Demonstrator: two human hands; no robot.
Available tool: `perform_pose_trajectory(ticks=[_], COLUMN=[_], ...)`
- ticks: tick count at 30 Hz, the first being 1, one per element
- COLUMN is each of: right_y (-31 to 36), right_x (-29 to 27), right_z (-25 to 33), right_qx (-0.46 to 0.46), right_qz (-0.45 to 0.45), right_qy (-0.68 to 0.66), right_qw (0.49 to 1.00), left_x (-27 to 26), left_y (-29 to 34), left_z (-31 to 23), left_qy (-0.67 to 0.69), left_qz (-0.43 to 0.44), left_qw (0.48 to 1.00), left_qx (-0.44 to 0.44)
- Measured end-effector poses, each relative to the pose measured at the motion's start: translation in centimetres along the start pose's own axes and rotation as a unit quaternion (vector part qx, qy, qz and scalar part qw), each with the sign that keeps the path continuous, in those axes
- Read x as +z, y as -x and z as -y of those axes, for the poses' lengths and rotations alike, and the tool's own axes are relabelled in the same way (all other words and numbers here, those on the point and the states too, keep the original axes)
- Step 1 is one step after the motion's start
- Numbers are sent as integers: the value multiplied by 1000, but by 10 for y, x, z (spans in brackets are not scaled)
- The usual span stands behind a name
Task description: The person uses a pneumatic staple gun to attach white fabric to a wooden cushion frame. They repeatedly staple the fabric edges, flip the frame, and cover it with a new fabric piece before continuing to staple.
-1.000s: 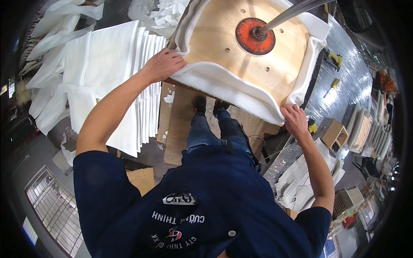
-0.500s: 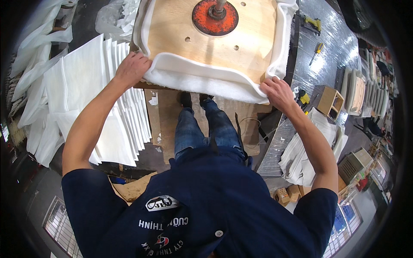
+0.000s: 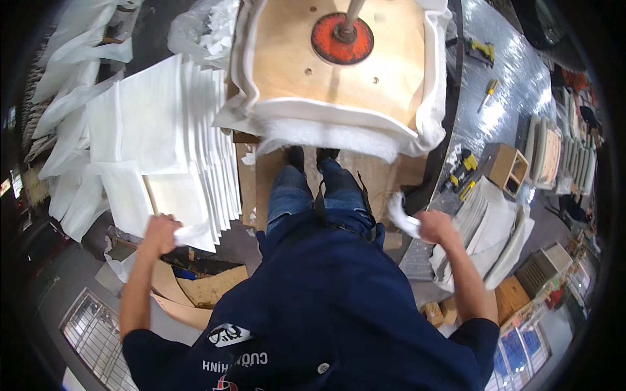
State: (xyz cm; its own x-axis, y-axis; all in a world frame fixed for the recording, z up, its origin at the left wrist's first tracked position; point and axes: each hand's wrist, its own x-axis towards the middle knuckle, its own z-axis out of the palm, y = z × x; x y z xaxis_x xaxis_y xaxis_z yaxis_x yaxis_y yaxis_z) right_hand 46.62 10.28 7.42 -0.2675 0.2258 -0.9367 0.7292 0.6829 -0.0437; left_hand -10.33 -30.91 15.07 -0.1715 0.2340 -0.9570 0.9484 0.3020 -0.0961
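A plywood seat panel (image 3: 280, 52) lies at the top of the view, with thick white wadding (image 3: 326, 133) turned up around its edges. The wadding's near edge looks torn and fluffy. Pressing on the panel is a red round disc (image 3: 324, 44) on a metal shaft. My left hand (image 3: 160, 233), well back from the panel, is closed on a small torn piece of white wadding, blurred by motion. Off to the other side, my right hand (image 3: 437, 227) grips a curved torn strip of white wadding (image 3: 403, 215). Neither hand touches the panel.
Stacked white padding sheets (image 3: 147, 120) stand at left, beside a plastic bag of scraps (image 3: 208, 32). A wrapped table (image 3: 502, 58) on the right bears a yellow-black staple gun (image 3: 481, 49), a screwdriver (image 3: 488, 95), a wooden box (image 3: 506, 169) and folded white sheets (image 3: 479, 221). A cardboard box (image 3: 212, 287) sits lower left.
Both hands have left the panel's near corners and come back toward me, each with a torn piece of wadding. The wadding along the near edge now sits lower and frayed.
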Motion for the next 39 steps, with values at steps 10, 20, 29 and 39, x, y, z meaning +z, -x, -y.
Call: perform_pose_trajectory(ticks=[10,20,29,39], right_y=[-48,-39,-27,-49], right_x=[-156,-149,-95,-65], right_z=[304,261,181,37], right_qx=[-472,-294,-76,46], right_qz=[-319,-218,-377,-462], right_qy=[-238,-301,-413,-374], right_qw=[787,881,826,803], left_x=[-88,-154,-316,-201], left_y=[-53,-168,-230,-187], left_z=[-193,2,132,-74], left_qy=[706,663,270,152], left_qz=[-428,-552,-573,-480], left_qw=[533,497,740,784], left_qx=[183,94,225,364])
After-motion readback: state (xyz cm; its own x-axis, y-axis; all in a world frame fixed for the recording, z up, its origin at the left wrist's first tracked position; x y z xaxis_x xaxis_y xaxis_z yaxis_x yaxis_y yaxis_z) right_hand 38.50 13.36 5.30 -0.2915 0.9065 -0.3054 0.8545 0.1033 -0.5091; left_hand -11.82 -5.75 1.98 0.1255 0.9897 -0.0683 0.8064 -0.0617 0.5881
